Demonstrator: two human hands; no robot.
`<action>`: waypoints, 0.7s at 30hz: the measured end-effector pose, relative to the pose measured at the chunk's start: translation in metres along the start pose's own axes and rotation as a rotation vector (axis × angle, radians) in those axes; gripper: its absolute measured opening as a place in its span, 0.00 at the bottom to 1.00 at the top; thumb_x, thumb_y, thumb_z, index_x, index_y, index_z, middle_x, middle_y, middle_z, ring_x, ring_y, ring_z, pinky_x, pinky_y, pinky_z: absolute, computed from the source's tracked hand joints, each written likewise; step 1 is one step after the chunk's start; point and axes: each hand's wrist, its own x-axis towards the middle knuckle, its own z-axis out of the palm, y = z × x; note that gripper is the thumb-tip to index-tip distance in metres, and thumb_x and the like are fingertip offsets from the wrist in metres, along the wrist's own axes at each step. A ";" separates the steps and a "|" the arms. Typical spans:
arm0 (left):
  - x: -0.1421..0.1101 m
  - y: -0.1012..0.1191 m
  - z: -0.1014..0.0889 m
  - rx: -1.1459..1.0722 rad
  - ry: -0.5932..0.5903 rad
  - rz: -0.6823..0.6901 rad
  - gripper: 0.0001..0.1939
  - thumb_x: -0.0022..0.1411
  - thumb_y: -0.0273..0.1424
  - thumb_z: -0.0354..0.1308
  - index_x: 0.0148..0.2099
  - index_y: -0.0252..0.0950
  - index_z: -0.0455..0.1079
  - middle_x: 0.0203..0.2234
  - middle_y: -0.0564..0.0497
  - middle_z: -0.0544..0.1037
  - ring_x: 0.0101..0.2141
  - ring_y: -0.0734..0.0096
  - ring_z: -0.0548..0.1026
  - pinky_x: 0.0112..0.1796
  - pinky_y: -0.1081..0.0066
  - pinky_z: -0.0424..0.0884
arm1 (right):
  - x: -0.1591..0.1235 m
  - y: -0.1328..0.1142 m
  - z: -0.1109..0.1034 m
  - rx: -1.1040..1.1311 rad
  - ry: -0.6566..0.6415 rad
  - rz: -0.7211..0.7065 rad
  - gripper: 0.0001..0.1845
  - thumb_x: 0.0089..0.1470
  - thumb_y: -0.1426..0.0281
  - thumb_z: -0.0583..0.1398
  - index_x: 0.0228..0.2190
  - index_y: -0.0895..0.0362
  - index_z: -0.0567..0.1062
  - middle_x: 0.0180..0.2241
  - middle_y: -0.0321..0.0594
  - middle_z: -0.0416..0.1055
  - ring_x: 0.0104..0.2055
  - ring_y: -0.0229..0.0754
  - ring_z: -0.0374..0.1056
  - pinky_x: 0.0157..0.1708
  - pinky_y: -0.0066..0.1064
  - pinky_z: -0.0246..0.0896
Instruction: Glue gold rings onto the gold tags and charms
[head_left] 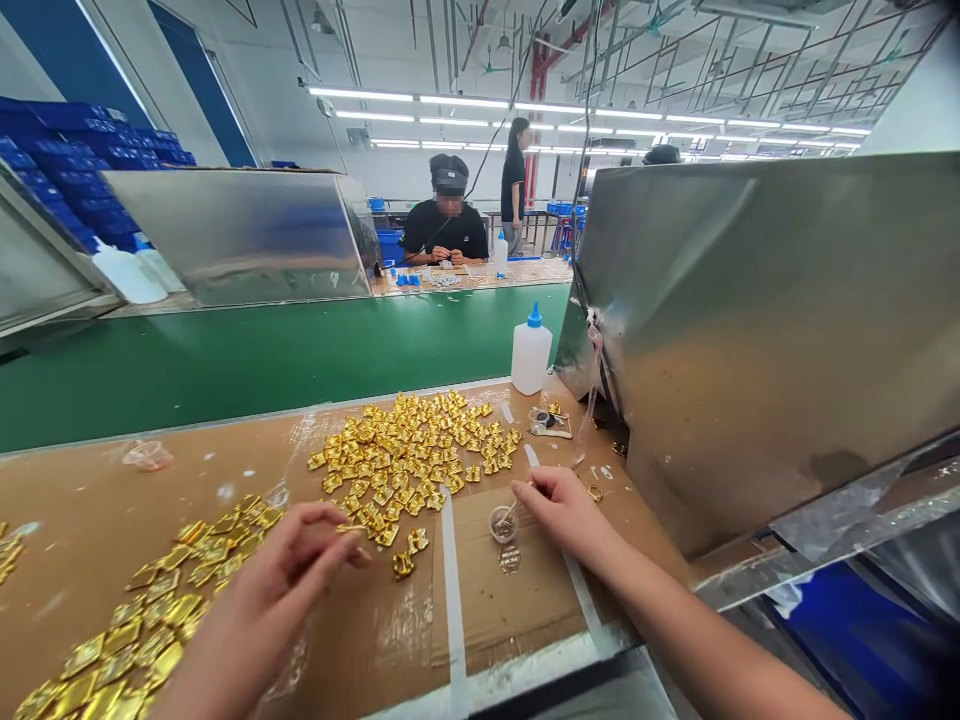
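My left hand [300, 570] is closed in a pinch on a small gold metal piece [351, 528], only its thin edge showing. Between the thumb and fingers of my right hand [559, 510] is a thin pale stick [510, 512], its lower end inside a small clear cup [502, 524]. That cup stands on a cardboard sheet [487, 610] held by white tape strips. Just below it lies a round, shiny clear patch or disc [509, 558]. A few loose gold pieces [409, 555] rest between my hands. Beyond them spreads a large pile of gold pieces [405, 450].
More gold pieces [142, 630] lie in a band at the left. A white bottle with a blue cap [531, 350] stands at the table's back edge, before a green belt [300, 350]. A metal panel [765, 340] rises at right. A co-worker [446, 225] sits across.
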 end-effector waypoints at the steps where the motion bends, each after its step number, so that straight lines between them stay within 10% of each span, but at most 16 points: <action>1: -0.008 0.009 0.018 -0.136 -0.054 -0.027 0.21 0.63 0.52 0.60 0.50 0.46 0.72 0.31 0.52 0.87 0.36 0.57 0.83 0.38 0.67 0.74 | -0.001 0.002 0.002 0.037 0.044 0.018 0.22 0.63 0.59 0.53 0.20 0.53 0.54 0.20 0.29 0.47 0.23 0.35 0.47 0.24 0.28 0.42; 8: -0.024 0.024 0.108 -0.539 -0.303 -0.121 0.24 0.57 0.51 0.69 0.48 0.40 0.80 0.32 0.46 0.86 0.40 0.57 0.83 0.38 0.68 0.76 | -0.009 0.002 0.004 0.201 0.202 -0.005 0.23 0.62 0.57 0.53 0.20 0.53 0.56 0.20 0.30 0.47 0.23 0.35 0.46 0.23 0.28 0.44; 21: -0.020 0.002 0.129 -0.496 -0.321 -0.056 0.19 0.57 0.38 0.70 0.51 0.39 0.80 0.34 0.48 0.85 0.33 0.62 0.80 0.37 0.66 0.76 | -0.022 -0.001 0.018 0.048 0.052 -0.355 0.19 0.61 0.68 0.59 0.19 0.56 0.63 0.18 0.28 0.55 0.21 0.33 0.51 0.24 0.28 0.43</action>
